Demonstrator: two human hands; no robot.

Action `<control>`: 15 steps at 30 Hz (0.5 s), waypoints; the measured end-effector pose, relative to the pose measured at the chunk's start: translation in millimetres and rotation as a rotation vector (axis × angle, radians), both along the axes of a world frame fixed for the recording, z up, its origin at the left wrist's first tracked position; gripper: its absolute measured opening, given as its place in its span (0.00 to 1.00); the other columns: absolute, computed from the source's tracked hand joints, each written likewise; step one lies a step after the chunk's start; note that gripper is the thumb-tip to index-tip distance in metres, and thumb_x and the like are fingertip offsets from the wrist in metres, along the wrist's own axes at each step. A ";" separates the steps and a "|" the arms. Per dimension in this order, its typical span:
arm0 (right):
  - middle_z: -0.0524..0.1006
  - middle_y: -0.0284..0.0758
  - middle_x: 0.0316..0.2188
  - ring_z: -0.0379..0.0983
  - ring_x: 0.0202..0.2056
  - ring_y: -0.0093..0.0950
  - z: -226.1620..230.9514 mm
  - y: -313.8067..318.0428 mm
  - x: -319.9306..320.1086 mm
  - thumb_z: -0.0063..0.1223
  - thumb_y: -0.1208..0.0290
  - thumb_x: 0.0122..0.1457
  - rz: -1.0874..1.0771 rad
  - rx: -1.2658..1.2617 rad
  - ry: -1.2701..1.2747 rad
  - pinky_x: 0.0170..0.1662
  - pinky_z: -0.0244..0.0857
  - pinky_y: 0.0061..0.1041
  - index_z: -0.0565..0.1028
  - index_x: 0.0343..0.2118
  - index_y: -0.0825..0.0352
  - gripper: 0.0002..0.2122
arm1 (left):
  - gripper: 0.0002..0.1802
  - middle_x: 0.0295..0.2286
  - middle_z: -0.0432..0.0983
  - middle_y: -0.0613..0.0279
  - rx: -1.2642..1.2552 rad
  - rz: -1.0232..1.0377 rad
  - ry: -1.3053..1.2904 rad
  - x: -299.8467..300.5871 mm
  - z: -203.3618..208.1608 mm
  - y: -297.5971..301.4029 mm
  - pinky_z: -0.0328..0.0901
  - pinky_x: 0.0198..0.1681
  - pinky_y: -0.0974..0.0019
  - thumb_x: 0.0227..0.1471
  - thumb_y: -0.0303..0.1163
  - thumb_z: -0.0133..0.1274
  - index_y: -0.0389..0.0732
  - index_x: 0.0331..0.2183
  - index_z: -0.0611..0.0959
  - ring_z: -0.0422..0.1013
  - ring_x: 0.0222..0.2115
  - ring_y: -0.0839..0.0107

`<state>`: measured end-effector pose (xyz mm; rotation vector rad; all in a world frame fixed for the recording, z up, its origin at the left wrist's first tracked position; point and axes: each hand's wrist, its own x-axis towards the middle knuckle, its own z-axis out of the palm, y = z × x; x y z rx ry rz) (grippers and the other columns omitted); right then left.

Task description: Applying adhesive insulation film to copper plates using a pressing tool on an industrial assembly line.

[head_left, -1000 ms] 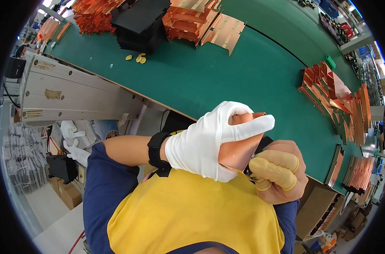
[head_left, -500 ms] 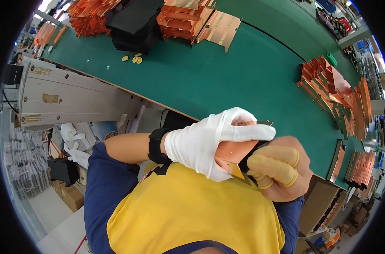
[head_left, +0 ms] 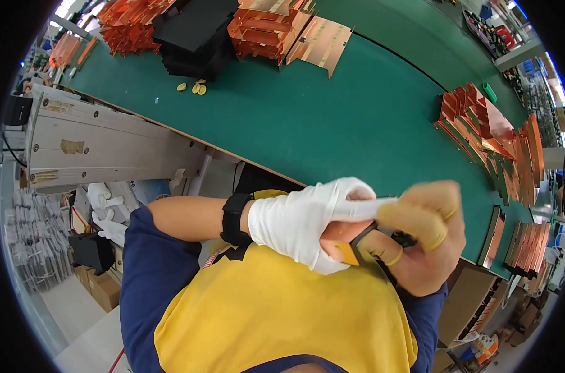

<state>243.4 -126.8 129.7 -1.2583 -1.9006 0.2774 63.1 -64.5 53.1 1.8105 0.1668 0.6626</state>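
My left hand (head_left: 307,217), in a white glove with the fingertips partly bare, is closed round a bent copper-coloured metal sheet (head_left: 339,232) in front of my chest. A dark piece (head_left: 358,244) lies along the sheet's right edge; how it joins the sheet is hidden. My right hand (head_left: 430,239) wears yellow finger cots and is slightly blurred. Its thumb and curled fingers close on the dark piece, right beside my left fingertips. The far side of the sheet is out of sight behind the glove.
Across the green table (head_left: 282,124) stand stacked copper-coloured sheets (head_left: 264,31), a pile of black sheets (head_left: 192,37) and loose yellow finger cots (head_left: 198,89). More copper-coloured parts (head_left: 481,127) lie on the right. A grey panelled box (head_left: 108,140) borders the near left edge.
My right hand has shifted right and slightly up, its fingers lifting from the sheet's face to its edge. My left hand and the sheet have dropped slightly and turned.
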 end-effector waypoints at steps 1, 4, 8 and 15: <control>0.76 0.30 0.29 0.72 0.29 0.30 2.3 4.5 0.6 0.67 0.79 0.31 0.000 -0.003 0.001 0.31 0.67 0.29 0.79 0.33 0.60 0.19 | 0.42 0.40 0.65 0.50 -0.051 -0.040 -0.002 0.2 0.1 -1.8 0.64 0.45 0.61 0.31 0.27 0.57 0.46 0.56 0.72 0.65 0.38 0.54; 0.78 0.30 0.32 0.72 0.31 0.31 8.7 24.6 3.2 0.67 0.78 0.32 0.212 -0.117 -0.210 0.34 0.66 0.30 0.79 0.34 0.61 0.19 | 0.41 0.40 0.66 0.50 -0.241 -0.238 0.259 0.4 14.8 11.6 0.64 0.46 0.62 0.32 0.28 0.57 0.42 0.55 0.71 0.66 0.39 0.53; 0.76 0.31 0.26 0.71 0.26 0.33 -16.7 28.4 24.0 0.65 0.78 0.34 0.163 -0.199 -0.124 0.27 0.62 0.24 0.80 0.36 0.64 0.19 | 0.44 0.44 0.69 0.49 -0.105 -0.145 0.228 -1.7 19.2 15.4 0.64 0.48 0.62 0.32 0.31 0.64 0.37 0.55 0.70 0.67 0.43 0.50; 0.80 0.35 0.27 0.74 0.22 0.26 -21.1 18.3 55.9 0.63 0.78 0.46 0.100 -0.384 -0.070 0.26 0.67 0.24 0.80 0.36 0.66 0.12 | 0.44 0.49 0.68 0.45 0.314 0.045 0.440 -24.0 52.5 35.3 0.62 0.52 0.55 0.37 0.39 0.67 0.34 0.54 0.68 0.67 0.48 0.49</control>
